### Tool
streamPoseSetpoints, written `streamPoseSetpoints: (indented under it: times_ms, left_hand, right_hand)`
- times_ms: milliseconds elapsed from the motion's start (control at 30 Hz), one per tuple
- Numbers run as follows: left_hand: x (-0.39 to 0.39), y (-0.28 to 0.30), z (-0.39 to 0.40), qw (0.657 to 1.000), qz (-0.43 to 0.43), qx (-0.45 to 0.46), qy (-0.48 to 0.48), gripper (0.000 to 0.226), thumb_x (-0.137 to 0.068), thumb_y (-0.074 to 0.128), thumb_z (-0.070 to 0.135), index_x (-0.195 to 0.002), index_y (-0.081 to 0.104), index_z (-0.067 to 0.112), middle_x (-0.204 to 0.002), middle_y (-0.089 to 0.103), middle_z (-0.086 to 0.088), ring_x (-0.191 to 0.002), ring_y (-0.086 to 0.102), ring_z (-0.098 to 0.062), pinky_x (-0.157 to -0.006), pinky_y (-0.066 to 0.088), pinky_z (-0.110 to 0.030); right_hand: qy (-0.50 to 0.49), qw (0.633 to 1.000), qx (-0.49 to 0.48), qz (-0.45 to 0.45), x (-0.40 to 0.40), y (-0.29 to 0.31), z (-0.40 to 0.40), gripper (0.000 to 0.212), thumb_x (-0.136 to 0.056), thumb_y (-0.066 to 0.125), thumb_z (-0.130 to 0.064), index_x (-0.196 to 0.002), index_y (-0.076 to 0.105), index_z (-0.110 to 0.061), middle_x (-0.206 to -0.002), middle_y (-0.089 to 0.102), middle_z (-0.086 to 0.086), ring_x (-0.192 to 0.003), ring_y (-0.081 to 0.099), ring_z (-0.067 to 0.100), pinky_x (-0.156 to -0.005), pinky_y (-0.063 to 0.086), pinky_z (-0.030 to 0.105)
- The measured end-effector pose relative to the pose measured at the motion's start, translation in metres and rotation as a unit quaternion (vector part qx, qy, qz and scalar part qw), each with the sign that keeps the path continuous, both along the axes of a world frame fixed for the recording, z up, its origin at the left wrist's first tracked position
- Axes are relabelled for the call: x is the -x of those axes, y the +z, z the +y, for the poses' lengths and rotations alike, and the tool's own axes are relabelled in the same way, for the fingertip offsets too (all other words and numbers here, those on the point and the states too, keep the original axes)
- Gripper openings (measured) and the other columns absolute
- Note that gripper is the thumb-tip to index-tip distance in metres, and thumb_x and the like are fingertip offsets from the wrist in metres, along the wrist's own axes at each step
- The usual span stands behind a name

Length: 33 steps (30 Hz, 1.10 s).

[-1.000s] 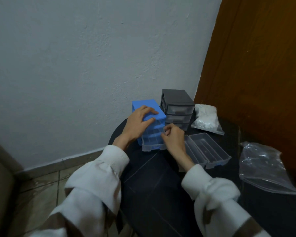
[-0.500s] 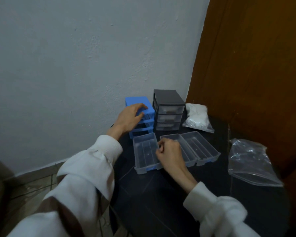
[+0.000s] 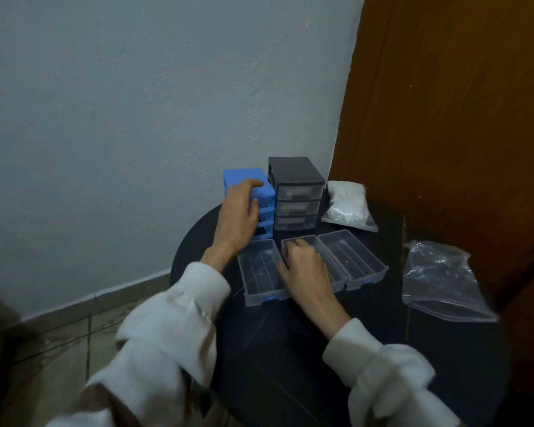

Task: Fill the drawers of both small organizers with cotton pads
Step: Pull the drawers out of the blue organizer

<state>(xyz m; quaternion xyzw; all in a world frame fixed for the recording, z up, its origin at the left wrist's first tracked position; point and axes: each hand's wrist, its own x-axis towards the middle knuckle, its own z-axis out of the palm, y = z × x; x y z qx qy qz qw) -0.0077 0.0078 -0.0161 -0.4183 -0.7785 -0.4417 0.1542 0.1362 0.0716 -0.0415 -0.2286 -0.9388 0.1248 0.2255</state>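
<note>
Now: left hand [image 3: 239, 211] resting on blue plastic three-slot organizer [image 3: 248, 183], fingers loosely spread; right hand [image 3: 305, 266] curled around middle clear plastic drawer [image 3: 332, 266] of three side by side; bag of white cotton pads [image 3: 349, 206] beyond, beside grey drawer organizer [image 3: 296, 195]; no legible writing

The left hand [image 3: 239, 211] rests on the blue organizer [image 3: 249, 192] at the round table's [image 3: 290, 365] far edge. The right hand [image 3: 305, 268] lies curled over the middle of three clear drawers [image 3: 261, 272], just in front.

Two organizers [image 3: 248, 192] [image 3: 295, 192], three loose drawers [image 3: 259, 269] [image 3: 330, 266] [image 3: 353, 257], seemingly two plastic bags [image 3: 349, 204] [image 3: 441, 278], two hands [image 3: 238, 214] [image 3: 305, 269]
</note>
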Motion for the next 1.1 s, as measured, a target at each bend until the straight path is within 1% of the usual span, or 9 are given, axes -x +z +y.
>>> streamPoseSetpoints:
  times_ms: [67,167,267,367,500,767,900,1000,1100]
  left_hand:
    - [-0.027,-0.010,-0.009,1.000,-0.027,-0.011,-0.010,0.032,-0.093,0.048,0.006,-0.123,0.053,0.015,-0.123,0.056,-0.002,-0.107,0.049,-0.006,-0.092,0.037,-0.017]
    - [-0.064,-0.032,-0.014,0.994,-0.055,0.093,-0.033,0.035,-0.095,0.049,0.020,-0.130,0.049,0.017,-0.132,0.052,-0.002,-0.121,0.048,-0.014,-0.101,0.036,-0.025]
    - [-0.087,-0.045,-0.009,0.960,-0.090,0.264,-0.023,0.054,-0.099,0.035,0.040,-0.147,0.025,0.017,-0.155,0.020,-0.008,-0.144,0.015,-0.022,-0.117,0.011,-0.040]
    - [-0.093,-0.046,-0.004,0.939,-0.081,0.335,-0.016,0.062,-0.099,0.029,0.046,-0.151,0.010,0.018,-0.159,-0.002,-0.009,-0.146,-0.003,-0.021,-0.117,0.000,-0.039]
    - [-0.078,-0.043,-0.014,0.938,-0.074,0.338,-0.033,0.064,-0.099,0.033,0.046,-0.150,0.011,0.016,-0.159,0.001,-0.004,-0.146,-0.003,-0.015,-0.117,0.001,-0.038]
    - [-0.041,-0.039,-0.055,0.932,-0.055,0.358,-0.031,0.063,-0.097,0.035,0.047,-0.150,0.015,0.019,-0.158,0.009,0.001,-0.144,0.011,-0.013,-0.118,0.008,-0.037]
    - [-0.039,-0.036,-0.054,0.932,-0.050,0.358,-0.029,0.061,-0.097,0.037,0.045,-0.149,0.019,0.018,-0.158,0.010,-0.001,-0.145,0.010,-0.014,-0.117,0.005,-0.039]
    - [-0.052,-0.029,-0.041,0.953,-0.027,0.298,-0.040,0.052,-0.098,0.041,0.037,-0.145,0.030,0.017,-0.155,0.024,-0.004,-0.142,0.022,-0.017,-0.116,0.015,-0.037]
    - [-0.075,-0.018,-0.016,0.978,-0.033,0.193,-0.075,0.040,-0.095,0.049,0.026,-0.133,0.045,0.017,-0.135,0.049,-0.002,-0.124,0.043,-0.017,-0.100,0.034,-0.028]
  right_hand:
    - [-0.018,0.999,-0.008,0.027,-0.009,0.003,0.015,0.018,-0.092,0.054,-0.017,-0.108,0.059,-0.010,-0.113,0.055,0.006,-0.097,0.056,0.016,-0.079,0.045,0.024]
    - [-0.064,0.997,-0.029,-0.008,-0.022,0.003,0.046,0.035,-0.092,0.053,-0.023,-0.127,0.050,-0.016,-0.132,0.049,0.005,-0.119,0.047,0.017,-0.100,0.040,0.033]
    - [-0.074,0.994,0.031,-0.076,-0.029,-0.004,0.064,0.050,-0.096,0.048,-0.027,-0.142,0.033,-0.017,-0.148,0.036,0.007,-0.135,0.034,0.021,-0.110,0.029,0.039]
    - [-0.061,0.990,0.086,-0.091,-0.029,-0.012,0.062,0.050,-0.099,0.043,-0.024,-0.146,0.028,-0.017,-0.143,0.043,0.007,-0.129,0.042,0.021,-0.103,0.036,0.037]
    - [-0.069,0.989,0.115,-0.064,-0.022,-0.015,0.047,0.050,-0.099,0.039,-0.016,-0.147,0.026,-0.018,-0.130,0.054,0.011,-0.115,0.054,0.024,-0.094,0.044,0.039]
    - [-0.034,0.984,0.148,-0.092,0.012,-0.016,0.012,0.055,-0.096,0.039,-0.007,-0.148,0.021,-0.009,-0.135,0.049,0.017,-0.119,0.050,0.032,-0.098,0.043,0.042]
    - [-0.032,0.983,0.172,-0.048,0.013,-0.012,0.008,0.044,-0.095,0.042,-0.010,-0.139,0.037,-0.007,-0.129,0.053,0.016,-0.113,0.054,0.031,-0.094,0.046,0.043]
    - [-0.036,0.983,0.180,0.008,-0.004,0.003,0.020,0.035,-0.095,0.043,-0.010,-0.130,0.048,-0.008,-0.124,0.056,0.013,-0.109,0.056,0.028,-0.091,0.049,0.042]
    - [-0.085,0.983,0.154,0.046,-0.037,0.019,0.048,0.031,-0.095,0.048,-0.014,-0.126,0.052,-0.015,-0.125,0.055,0.005,-0.106,0.058,0.020,-0.085,0.050,0.035]
